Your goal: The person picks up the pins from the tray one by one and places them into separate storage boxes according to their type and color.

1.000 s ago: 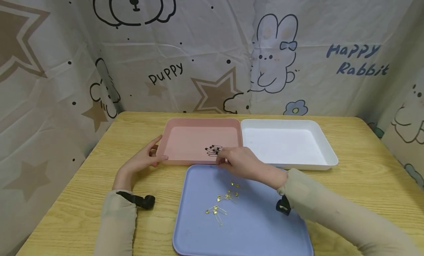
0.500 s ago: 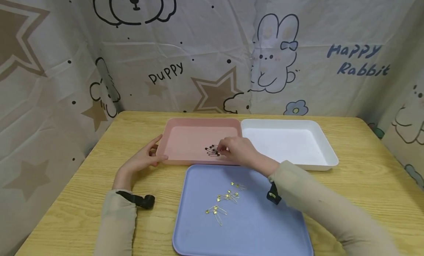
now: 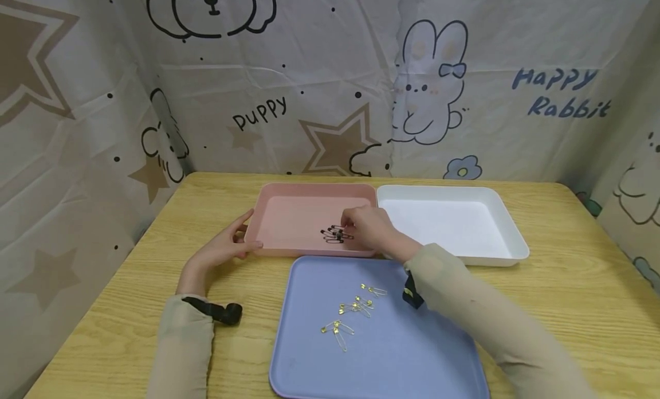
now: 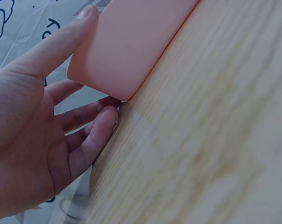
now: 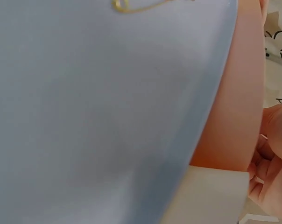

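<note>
At the pink tray's (image 3: 283, 221) near left corner, my left hand (image 3: 213, 250) holds the edge, thumb along the front wall and fingers at the left side. The left wrist view shows that thumb and the fingers around the tray's corner (image 4: 117, 60). My right hand (image 3: 373, 230) is over the right part of the pink tray with curled fingers. Its fingertips are at a small pile of black safety pins (image 3: 335, 235); whether they pinch one I cannot tell. Several gold safety pins (image 3: 356, 307) lie scattered on the blue tray (image 3: 309, 370) in front.
A white tray (image 3: 438, 224) stands right beside the pink one, and the blue tray lies close in front of both. All are on a wooden table (image 3: 237, 359). Behind hangs a printed cloth (image 3: 319, 55). Wrist cameras (image 3: 227, 314) are strapped to both arms.
My right hand has moved from the pink tray's front rim up and slightly right, farther into the tray, uncovering more black pins and gold pins. My left hand has stayed in place.
</note>
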A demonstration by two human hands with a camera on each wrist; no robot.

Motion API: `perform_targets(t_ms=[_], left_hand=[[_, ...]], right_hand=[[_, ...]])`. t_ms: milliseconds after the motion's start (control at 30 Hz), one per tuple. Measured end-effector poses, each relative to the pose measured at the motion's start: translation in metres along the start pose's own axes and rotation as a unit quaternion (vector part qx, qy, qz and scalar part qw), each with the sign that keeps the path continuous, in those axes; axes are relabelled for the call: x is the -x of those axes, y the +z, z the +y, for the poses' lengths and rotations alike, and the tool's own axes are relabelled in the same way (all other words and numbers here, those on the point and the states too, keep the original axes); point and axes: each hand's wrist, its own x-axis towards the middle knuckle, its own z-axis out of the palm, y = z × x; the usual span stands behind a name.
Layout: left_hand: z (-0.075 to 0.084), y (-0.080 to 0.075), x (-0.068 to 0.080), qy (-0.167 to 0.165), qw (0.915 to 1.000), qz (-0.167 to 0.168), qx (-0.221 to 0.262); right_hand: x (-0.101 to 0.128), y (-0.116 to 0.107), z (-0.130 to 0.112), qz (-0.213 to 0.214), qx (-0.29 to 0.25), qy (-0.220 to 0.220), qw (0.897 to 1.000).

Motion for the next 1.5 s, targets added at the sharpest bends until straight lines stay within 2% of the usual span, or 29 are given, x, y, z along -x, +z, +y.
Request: perform_targets(t_ms=[167,433,767,1033,1267,1500], left_hand=[[0.0,0.0,-0.001,0.001,0.9999,0.002,-0.017],[0.002,0.001,-0.002,0.001,0.9996,0.004,-0.027],[0.0,0.0,-0.002,0.005,0.9999,-0.001,-0.012],[0.0,0.001,-0.001,-0.001,0.9999,0.003,-0.012],[-0.001,-0.001,0.001,0.0,0.9999,0.002,-0.011],[-0.001,0.0,0.0,-0.008,1.0,-0.001,0.004]], right_hand=[[-0.004,0.005,0.003,-0.001,0.029,0.013,1.0],[-0.006,0.007,0.004,-0.012,0.033,0.039,0.999],[-0.006,0.007,0.006,-0.017,0.023,0.048,0.998],[-0.003,-0.005,0.01,-0.019,-0.003,0.064,0.998],[0.009,-0.018,0.019,0.017,-0.016,0.071,0.997],[0.026,-0.031,0.04,0.051,-0.017,0.086,0.995]])
